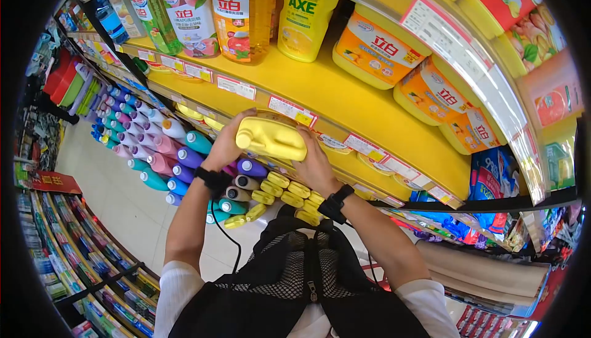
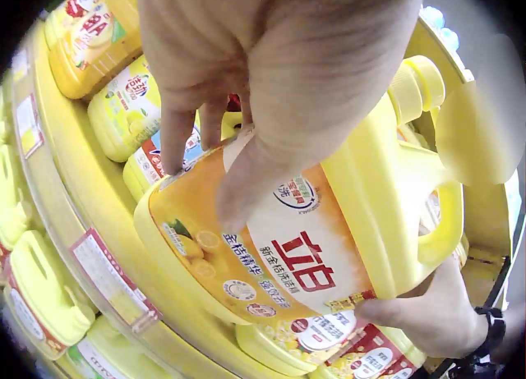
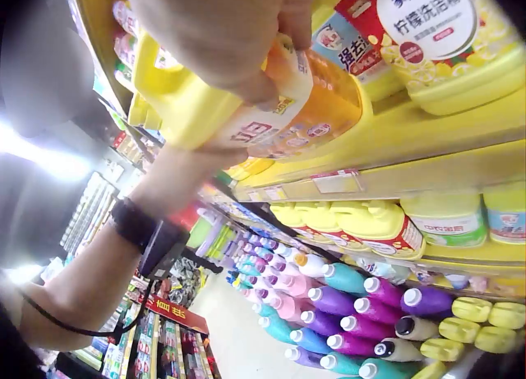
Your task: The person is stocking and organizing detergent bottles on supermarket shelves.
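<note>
Left wrist view: left hand [image 2: 271, 83] cut off at top, thumb [image 2: 251, 174] hiding part of orange-and-white label [image 2: 283, 264] on yellow plastic jug [image 2: 370, 206]. Right of right hand [image 1: 315, 164], white red-edged price tag [image 1: 366, 147] illegibly small.

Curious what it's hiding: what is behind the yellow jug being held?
In the left wrist view, yellow containers on a shelf show past the edges of the yellow jug. Whatever lies directly behind the jug and left hand is covered.

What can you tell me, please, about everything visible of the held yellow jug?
The yellow jug looks plastic, with its cap on, a loop handle and an orange-and-white label bearing red characters. Its exact tilt is unclear; the left grip and right grip hold it in front of the shelf.
</note>
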`<state>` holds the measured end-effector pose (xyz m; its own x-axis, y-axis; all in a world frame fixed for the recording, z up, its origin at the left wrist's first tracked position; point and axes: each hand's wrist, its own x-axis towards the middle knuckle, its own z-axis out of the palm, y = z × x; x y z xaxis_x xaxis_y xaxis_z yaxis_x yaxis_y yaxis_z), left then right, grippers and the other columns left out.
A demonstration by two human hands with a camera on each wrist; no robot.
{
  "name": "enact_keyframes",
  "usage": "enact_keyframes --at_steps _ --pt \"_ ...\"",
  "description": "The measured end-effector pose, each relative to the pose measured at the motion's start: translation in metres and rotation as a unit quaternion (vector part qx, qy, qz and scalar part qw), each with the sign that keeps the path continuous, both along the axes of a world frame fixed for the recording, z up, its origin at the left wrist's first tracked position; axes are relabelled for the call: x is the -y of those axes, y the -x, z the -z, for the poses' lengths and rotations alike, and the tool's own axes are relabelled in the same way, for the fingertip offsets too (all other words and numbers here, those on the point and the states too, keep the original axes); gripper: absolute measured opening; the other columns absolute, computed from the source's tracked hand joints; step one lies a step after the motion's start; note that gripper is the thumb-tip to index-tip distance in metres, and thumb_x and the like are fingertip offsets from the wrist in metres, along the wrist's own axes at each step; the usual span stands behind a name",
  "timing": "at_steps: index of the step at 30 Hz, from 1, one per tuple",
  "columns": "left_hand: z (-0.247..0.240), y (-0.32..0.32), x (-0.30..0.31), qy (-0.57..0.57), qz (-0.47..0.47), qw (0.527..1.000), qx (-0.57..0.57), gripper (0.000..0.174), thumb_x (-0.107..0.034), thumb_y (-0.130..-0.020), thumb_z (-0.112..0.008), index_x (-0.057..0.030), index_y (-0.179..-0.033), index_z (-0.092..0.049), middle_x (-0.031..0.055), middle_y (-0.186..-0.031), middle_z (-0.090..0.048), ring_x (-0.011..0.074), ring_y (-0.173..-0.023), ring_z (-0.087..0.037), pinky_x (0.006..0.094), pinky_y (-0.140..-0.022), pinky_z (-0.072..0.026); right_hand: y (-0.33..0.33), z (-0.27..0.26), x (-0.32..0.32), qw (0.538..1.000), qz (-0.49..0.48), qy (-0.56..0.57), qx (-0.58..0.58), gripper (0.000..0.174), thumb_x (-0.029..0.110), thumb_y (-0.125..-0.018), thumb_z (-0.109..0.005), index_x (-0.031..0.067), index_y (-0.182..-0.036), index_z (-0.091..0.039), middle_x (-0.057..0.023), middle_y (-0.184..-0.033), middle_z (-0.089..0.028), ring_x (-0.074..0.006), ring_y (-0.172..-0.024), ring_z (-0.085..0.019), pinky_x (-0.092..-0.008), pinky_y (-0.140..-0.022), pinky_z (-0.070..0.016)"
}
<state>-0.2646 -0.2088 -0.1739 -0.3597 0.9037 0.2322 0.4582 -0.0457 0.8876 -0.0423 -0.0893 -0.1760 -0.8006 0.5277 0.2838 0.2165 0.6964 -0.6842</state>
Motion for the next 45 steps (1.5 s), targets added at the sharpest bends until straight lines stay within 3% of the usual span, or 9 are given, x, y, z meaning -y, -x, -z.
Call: enact_keyframes --at_steps 2,7,10,16,21,28,32,36,45 --pt "0.003 0.012 -0.015 0.041 0.002 0.999 0.006 0.051 0.001 -0.079 -0.068 -0.0030 -0.127 -0.051 0.0146 -0.124 -0.063 0.0255 -0.115 -0.060 0.0356 -0.096 -0.0471 0.009 0.005 -0.009 0.997 0.021 0.050 0.050 0.067 0.007 -0.082 -0.072 0.0010 -0.138 -0.036 -0.0270 -0.136 -0.045 -0.0430 -0.124 -0.047 -0.0436 -0.101 -0.0438" --pt "0.058 0.064 -0.052 0.131 0.008 0.990 0.043 0.050 -0.004 -0.074 -0.079 0.0009 -0.118 -0.056 0.0103 -0.108 -0.067 0.0194 -0.097 -0.063 0.0333 -0.088 -0.0498 0.043 -0.011 -0.017 0.989 0.095 0.019 0.109 0.029 0.024 -0.091 -0.060 -0.0035 -0.098 -0.063 -0.0253 -0.082 -0.065 -0.0433 -0.078 -0.065 -0.0517 -0.070 -0.0517" --pt "-0.040 0.034 -0.068 0.270 0.007 0.955 0.121 0.050 -0.008 -0.071 -0.082 0.0004 -0.116 -0.060 0.0093 -0.106 -0.068 0.0185 -0.098 -0.063 0.0328 -0.089 -0.0500 0.054 0.007 -0.032 0.989 0.125 -0.070 0.033 0.025 0.024 -0.090 -0.065 0.0000 -0.099 -0.064 -0.0219 -0.085 -0.067 -0.0410 -0.073 -0.064 -0.0466 -0.065 -0.0522" --pt "0.047 0.069 -0.085 0.331 0.011 0.940 0.084 0.062 -0.042 -0.073 -0.082 0.0023 -0.114 -0.068 0.0134 -0.117 -0.068 0.0151 -0.103 -0.062 0.0287 -0.092 -0.0486 0.040 0.006 -0.041 0.983 0.124 -0.093 0.094 0.017 0.018 -0.091 -0.060 0.0014 -0.091 -0.064 -0.0178 -0.072 -0.064 -0.0382 -0.063 -0.063 -0.0467 -0.057 -0.0504" --pt "-0.007 0.031 -0.083 0.309 0.001 0.946 0.102 0.056 -0.038 -0.080 -0.078 0.0024 -0.116 -0.067 0.0118 -0.118 -0.069 0.0154 -0.104 -0.063 0.0282 -0.093 -0.0483 0.012 -0.013 -0.016 0.989 0.112 -0.010 0.101 0.016 0.013 -0.091 -0.061 -0.0030 -0.094 -0.061 -0.0205 -0.092 -0.065 -0.0364 -0.077 -0.065 -0.0430 -0.067 -0.0535" --pt "0.073 0.021 -0.094 0.154 0.032 0.981 0.115 0.037 -0.026 -0.086 -0.074 -0.0059 -0.117 -0.068 0.0106 -0.115 -0.070 0.0166 -0.104 -0.066 0.0281 -0.091 -0.0495 -0.121 0.021 0.012 0.967 0.075 0.202 0.135 0.032 0.006 -0.089 -0.063 -0.0034 -0.120 -0.059 -0.0183 -0.118 -0.061 -0.0274 -0.093 -0.068 -0.0324 -0.077 -0.0557" --pt "0.073 0.004 -0.089 0.007 0.024 0.998 0.056 0.037 -0.016 -0.083 -0.077 0.0000 -0.114 -0.066 0.0136 -0.108 -0.069 0.0219 -0.100 -0.064 0.0332 -0.090 -0.0498 -0.191 0.025 0.026 0.939 0.151 0.245 0.188 0.028 0.003 -0.087 -0.064 -0.0041 -0.114 -0.060 -0.0200 -0.107 -0.065 -0.0275 -0.085 -0.069 -0.0343 -0.071 -0.0563" --pt "0.103 -0.023 -0.039 0.017 -0.151 0.981 0.117 0.033 -0.007 -0.083 -0.074 0.0047 -0.111 -0.063 0.0130 -0.103 -0.068 0.0195 -0.098 -0.063 0.0310 -0.086 -0.0507 -0.238 0.027 0.045 0.916 0.243 0.249 0.202 0.027 0.007 -0.088 -0.064 -0.0025 -0.114 -0.062 -0.0191 -0.104 -0.068 -0.0265 -0.085 -0.070 -0.0353 -0.075 -0.0567" --pt "0.138 -0.124 0.127 0.170 -0.128 0.941 0.263 0.015 -0.001 -0.089 -0.065 0.0041 -0.103 -0.064 0.0079 -0.098 -0.069 0.0145 -0.092 -0.065 0.0277 -0.084 -0.0517 -0.321 0.039 0.098 0.900 0.319 0.186 0.230 0.026 0.011 -0.088 -0.063 -0.0025 -0.110 -0.063 -0.0202 -0.105 -0.068 -0.0318 -0.088 -0.070 -0.0386 -0.077 -0.0565"
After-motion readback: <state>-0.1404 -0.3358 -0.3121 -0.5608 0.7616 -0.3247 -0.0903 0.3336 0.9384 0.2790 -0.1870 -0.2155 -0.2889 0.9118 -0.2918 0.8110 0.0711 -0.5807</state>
